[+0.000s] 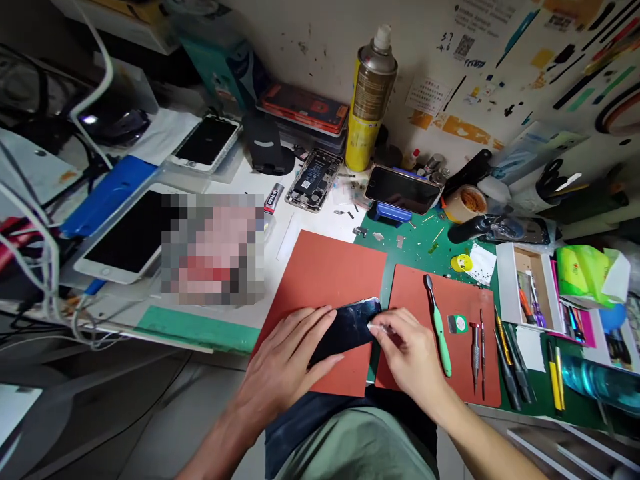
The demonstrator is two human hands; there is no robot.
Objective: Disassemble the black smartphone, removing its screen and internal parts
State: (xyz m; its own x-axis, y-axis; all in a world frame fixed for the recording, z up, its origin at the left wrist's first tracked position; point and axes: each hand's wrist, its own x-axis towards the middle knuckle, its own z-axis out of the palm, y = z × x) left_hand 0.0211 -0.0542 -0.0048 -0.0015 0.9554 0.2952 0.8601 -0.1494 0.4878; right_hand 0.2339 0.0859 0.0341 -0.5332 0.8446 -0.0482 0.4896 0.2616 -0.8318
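Note:
A dark phone (345, 328) lies at a slant on the left red-brown mat (330, 267), its glossy black face up. My left hand (295, 350) holds it down across its lower left part, fingers along the far edge and thumb along the near edge. At the phone's right end my right hand (407, 347) is closed in a pinch. A small whitish bit shows at those fingertips, too small to name. Right of this hand, a green-handled toothbrush (438, 327) lies on the second red-brown mat (407, 287), beside a precision screwdriver (475, 357).
An opened phone (314, 180) with its battery showing lies behind the mats. A yellow spray can (370, 100) stands near the wall. A phone (403, 189) leans on a blue stand. White phones (130, 233) lie at left; tweezers (500, 333) and a tool box (510, 293) at right.

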